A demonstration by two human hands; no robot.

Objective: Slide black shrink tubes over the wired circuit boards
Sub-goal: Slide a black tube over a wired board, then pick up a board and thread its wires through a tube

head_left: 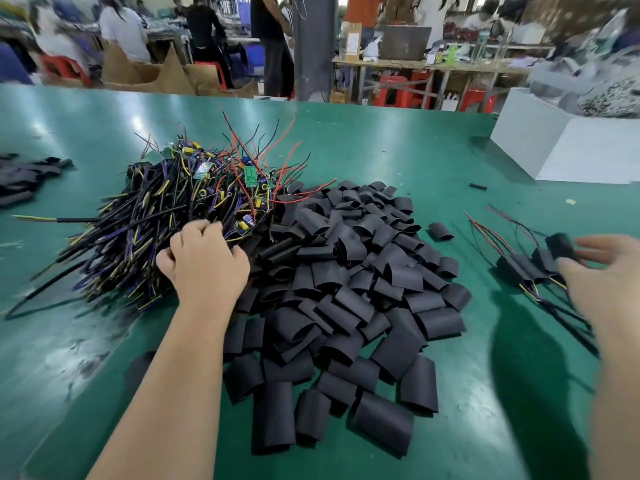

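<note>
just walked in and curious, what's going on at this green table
A person is sleeving wired boards with black tubes. The left hand grips wires in the heap of wired boards, beside the pile of black tubes in the middle of the table. The right hand, blurred, is at a few sleeved boards lying off to the right; whether it holds one is unclear.

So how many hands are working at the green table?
2. The left hand grips into the wired boards, left of the middle; the right hand pinches a black tube at the right edge. People behind are too blurry to count theirs.
</note>
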